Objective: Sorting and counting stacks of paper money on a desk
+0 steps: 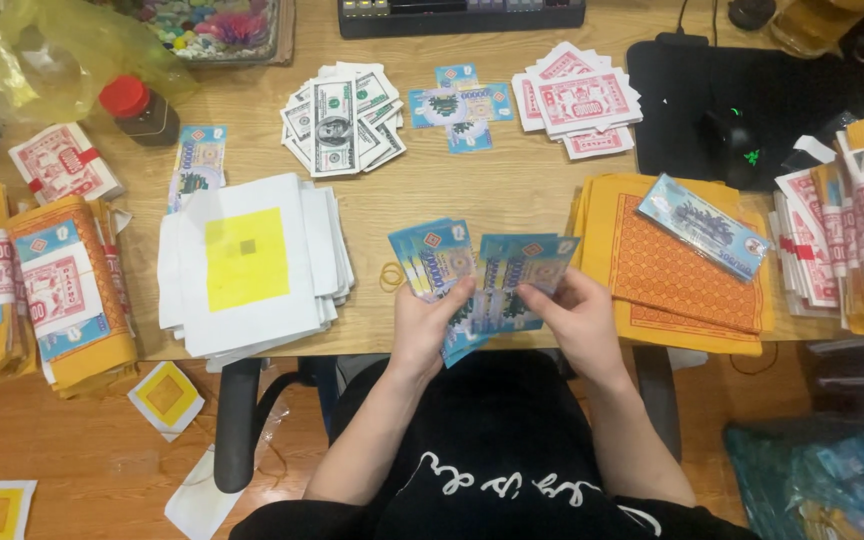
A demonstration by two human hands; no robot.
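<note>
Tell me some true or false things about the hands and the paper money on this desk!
1. Both hands, left hand and right hand, hold blue notes. True.
2. The rubber band is around the blue notes. False: it lies loose on the desk.
3. A white paper stack with a yellow square lies left of the hands. True.
4. The mouse sits on the orange sheets. False: it sits on a black pad.
</note>
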